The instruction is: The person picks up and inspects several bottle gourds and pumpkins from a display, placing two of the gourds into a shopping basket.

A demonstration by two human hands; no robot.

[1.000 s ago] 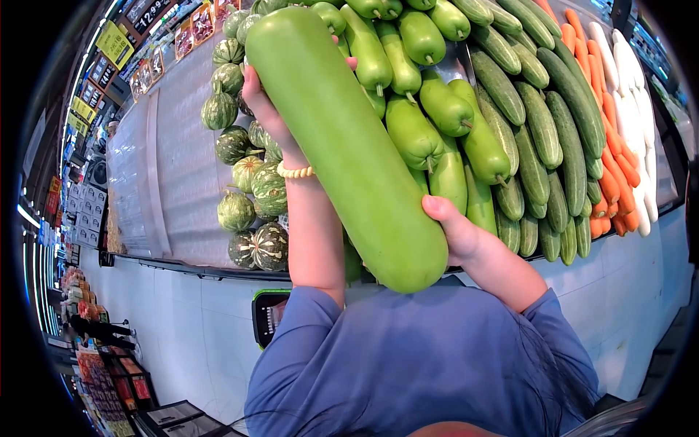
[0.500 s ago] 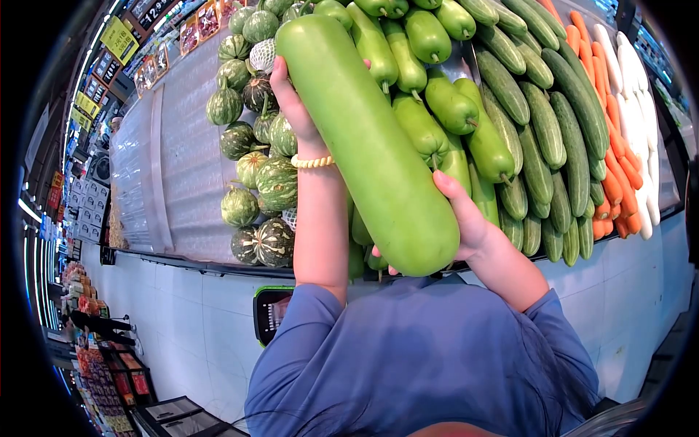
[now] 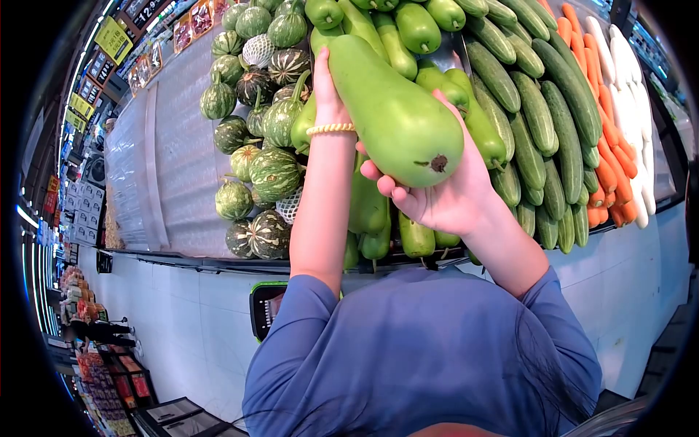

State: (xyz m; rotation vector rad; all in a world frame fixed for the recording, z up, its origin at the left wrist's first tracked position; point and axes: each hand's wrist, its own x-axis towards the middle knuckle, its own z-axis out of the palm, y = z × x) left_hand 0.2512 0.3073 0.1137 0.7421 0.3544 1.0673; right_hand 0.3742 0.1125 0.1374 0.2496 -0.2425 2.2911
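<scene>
A large pale-green bottle gourd [image 3: 397,109] is held up between my two hands over the vegetable display. Its near end faces me and shows a brown blossom scar with a small dark slit beside it. My left hand [image 3: 330,91] grips the far left side, the thumb along the skin and the other fingers hidden underneath. With the palm turned up, my right hand [image 3: 448,193] cups the near end, its fingers curled round from below. More green gourds [image 3: 399,47] lie beyond and beneath the held one. A yellow twisted band [image 3: 331,129] circles my left wrist.
Small striped pumpkins [image 3: 275,175] are heaped on the left, beside a plastic-covered display surface [image 3: 186,146]. Cucumbers [image 3: 535,116], carrots [image 3: 615,160] and white radishes [image 3: 633,95] lie to the right. A black basket with a green rim [image 3: 256,309] stands on the floor. A person [image 3: 102,331] is at far left.
The bottle gourd has moved away from me and tipped, bringing its scarred near end into sight. My right hand has gone from its right side to underneath that end.
</scene>
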